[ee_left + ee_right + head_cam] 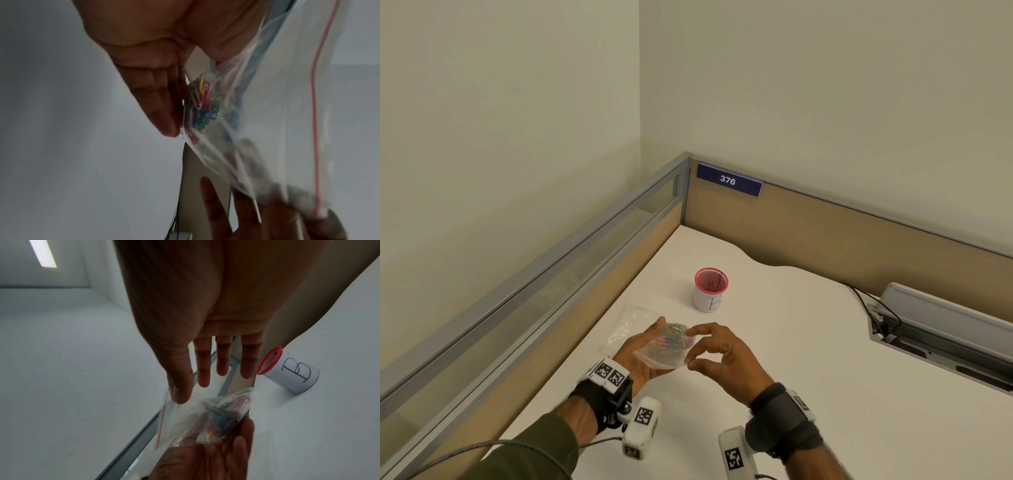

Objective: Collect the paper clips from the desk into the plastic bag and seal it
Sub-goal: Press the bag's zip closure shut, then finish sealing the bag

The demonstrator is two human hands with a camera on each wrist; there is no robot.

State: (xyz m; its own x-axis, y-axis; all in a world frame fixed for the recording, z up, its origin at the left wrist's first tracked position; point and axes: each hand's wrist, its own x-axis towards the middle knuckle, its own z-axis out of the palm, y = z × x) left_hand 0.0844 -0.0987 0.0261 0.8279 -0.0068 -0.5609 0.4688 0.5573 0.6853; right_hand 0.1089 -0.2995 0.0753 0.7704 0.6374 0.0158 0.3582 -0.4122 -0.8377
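While the clear plastic zip bag with a red seal line (pixel 664 359) hangs above the white bench (pixel 791 342), I see the left hand (pixel 640 353) gripping it, with coloured paper clips (pixel 671 337) bunched inside. The right hand (pixel 722 356) is relaxed, its index fingertip touching the bag's mouth. Beyond stands a red-rimmed mesh cup lettered B (pixel 710 291).

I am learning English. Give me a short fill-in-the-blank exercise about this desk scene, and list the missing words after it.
1. The left hand holds a plastic bag of paper clips, and the colour of its zip line is ____.
2. The cup on the desk bears the letter ____.
3. The blue sign on the partition shows the number ____.

Missing words: red; B; 376
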